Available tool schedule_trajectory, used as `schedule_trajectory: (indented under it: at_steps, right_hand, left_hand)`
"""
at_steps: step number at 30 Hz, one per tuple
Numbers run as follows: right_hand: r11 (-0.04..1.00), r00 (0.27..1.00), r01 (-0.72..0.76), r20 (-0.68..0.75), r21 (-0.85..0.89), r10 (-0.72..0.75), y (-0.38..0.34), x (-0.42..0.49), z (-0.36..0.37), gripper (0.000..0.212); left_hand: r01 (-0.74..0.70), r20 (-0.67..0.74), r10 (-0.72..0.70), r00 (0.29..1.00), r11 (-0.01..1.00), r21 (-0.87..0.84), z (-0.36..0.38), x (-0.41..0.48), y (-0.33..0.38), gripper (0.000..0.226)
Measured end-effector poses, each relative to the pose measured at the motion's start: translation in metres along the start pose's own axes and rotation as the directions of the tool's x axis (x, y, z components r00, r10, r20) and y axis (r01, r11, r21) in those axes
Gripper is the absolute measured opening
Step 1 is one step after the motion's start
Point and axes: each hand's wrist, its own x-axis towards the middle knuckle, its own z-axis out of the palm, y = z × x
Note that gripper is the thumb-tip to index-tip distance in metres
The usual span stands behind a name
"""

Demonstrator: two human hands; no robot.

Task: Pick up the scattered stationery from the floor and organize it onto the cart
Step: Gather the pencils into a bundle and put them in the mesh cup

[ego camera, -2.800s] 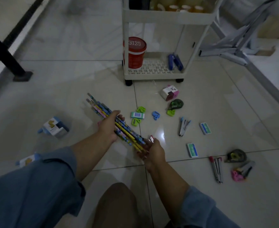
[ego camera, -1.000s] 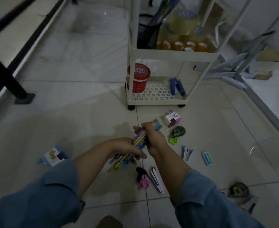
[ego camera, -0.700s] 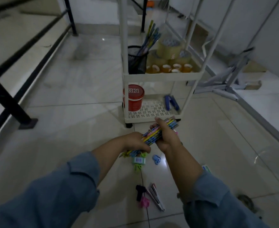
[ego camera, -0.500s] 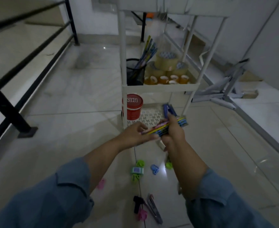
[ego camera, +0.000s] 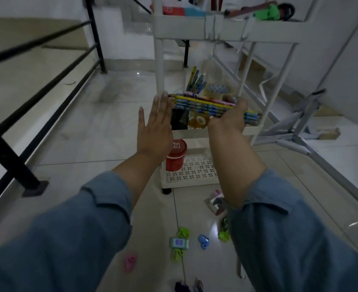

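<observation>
Blue long sleeves [ego camera: 68,239] cover our forearms as we reach toward the white plastic three-tier cart [ego camera: 226,28]. Our right hand [ego camera: 228,121] is curled around a bundle of colourful patterned pencils [ego camera: 205,105], thumb on top, and holds it level in the air in front of the cart's middle shelf. Our left hand [ego camera: 155,125] is spread flat, fingers straight and pointing up, with its palm side at the bundle's left end; we cannot tell whether it touches the pencil tips. The two hands are apart, one at each end of the bundle.

Behind the bundle, on the middle shelf, we see a black mesh pen holder [ego camera: 179,119] with blue and yellow pens [ego camera: 195,81] standing in it, and rolls of clear brownish tape [ego camera: 199,121] beside it. A red round tub with a red lid [ego camera: 175,157] sits on the perforated bottom shelf.

On the pale tiled floor [ego camera: 89,133] below our arms lie green clips [ego camera: 183,232], a small white and green box [ego camera: 179,243], a blue clip [ego camera: 203,241], a pink clip [ego camera: 130,263] and a pink and white box [ego camera: 216,204] near the cart's foot. A black metal railing [ego camera: 36,81] runs along the left, and a folded grey metal frame [ego camera: 300,123] lies on the floor to the right of the cart.
</observation>
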Motion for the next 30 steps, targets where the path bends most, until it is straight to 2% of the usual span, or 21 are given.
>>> schedule_trajectory:
  at_steps: [4, 8, 9, 12, 14, 16, 18, 19, 21, 23, 24, 27, 28, 30]
  right_hand:
    - [0.990, 0.994, 0.108, 0.003, -0.085, -0.108, 0.007, -0.001, 0.024, 0.025]
    - [0.940, 0.959, 0.282, 0.077, -0.191, -0.272, 0.020, -0.002, 0.044, 0.018]
    - [0.914, 0.951, 0.308, 0.092, -0.266, -0.294, 0.024, -0.001, 0.048, 0.025]
    - [0.788, 0.942, 0.334, 0.212, -0.517, -0.260, 0.040, 0.006, 0.056, 0.064]
    - [0.642, 0.928, 0.368, 0.312, -0.673, -0.205, 0.050, 0.015, 0.057, 0.069]
    - [0.512, 0.897, 0.428, 0.418, -0.744, -0.143, 0.053, 0.017, 0.055, 0.079]
    - [0.412, 0.842, 0.524, 0.526, -0.745, -0.118, 0.051, 0.019, 0.049, 0.094]
    - [0.400, 0.813, 0.568, 0.568, -0.719, -0.132, 0.050, 0.021, 0.045, 0.099]
    - [0.474, 0.754, 0.631, 0.630, -0.614, -0.186, 0.048, 0.021, 0.040, 0.102]
    - [0.562, 0.701, 0.667, 0.668, -0.490, -0.249, 0.045, 0.019, 0.038, 0.095]
    - [0.544, 0.673, 0.701, 0.680, -0.461, -0.290, 0.043, 0.019, 0.039, 0.092]
    - [0.369, 0.570, 0.812, 0.749, -0.452, -0.337, 0.037, 0.027, 0.043, 0.078]
    - [0.293, 0.550, 0.830, 0.784, -0.474, -0.288, 0.037, 0.032, 0.047, 0.070]
    - [0.157, 0.564, 0.825, 0.811, -0.543, -0.155, 0.034, 0.035, 0.052, 0.059]
  left_hand:
    - [-0.053, 0.077, 0.041, 0.996, 0.986, 0.158, 0.007, 0.007, -0.001, 0.065]
    - [-0.097, 0.117, 0.076, 0.990, 0.978, 0.185, 0.000, 0.008, -0.002, 0.066]
    - [-0.102, 0.134, 0.079, 0.988, 0.979, 0.176, -0.003, 0.009, -0.001, 0.067]
    - [-0.101, 0.158, 0.074, 0.985, 0.980, 0.171, -0.009, 0.007, -0.001, 0.068]
    - [-0.103, 0.160, 0.075, 0.984, 0.979, 0.174, -0.008, 0.006, -0.001, 0.069]
    - [-0.098, 0.156, 0.067, 0.986, 0.974, 0.203, -0.008, 0.006, 0.000, 0.069]
    - [-0.105, 0.181, 0.061, 0.982, 0.964, 0.246, -0.010, 0.007, 0.004, 0.068]
    - [-0.109, 0.186, 0.059, 0.981, 0.956, 0.272, -0.010, 0.007, 0.006, 0.068]
    - [-0.114, 0.180, 0.058, 0.982, 0.940, 0.321, -0.010, 0.009, 0.007, 0.068]
    - [-0.120, 0.177, 0.061, 0.982, 0.930, 0.347, -0.010, 0.010, 0.007, 0.068]
    - [-0.124, 0.178, 0.064, 0.982, 0.928, 0.352, -0.010, 0.010, 0.007, 0.068]
    - [-0.120, 0.176, 0.060, 0.982, 0.929, 0.351, -0.009, 0.009, 0.009, 0.069]
    - [-0.114, 0.170, 0.056, 0.984, 0.929, 0.351, -0.009, 0.009, 0.010, 0.070]
    - [-0.103, 0.162, 0.047, 0.986, 0.929, 0.355, -0.007, 0.010, 0.011, 0.071]
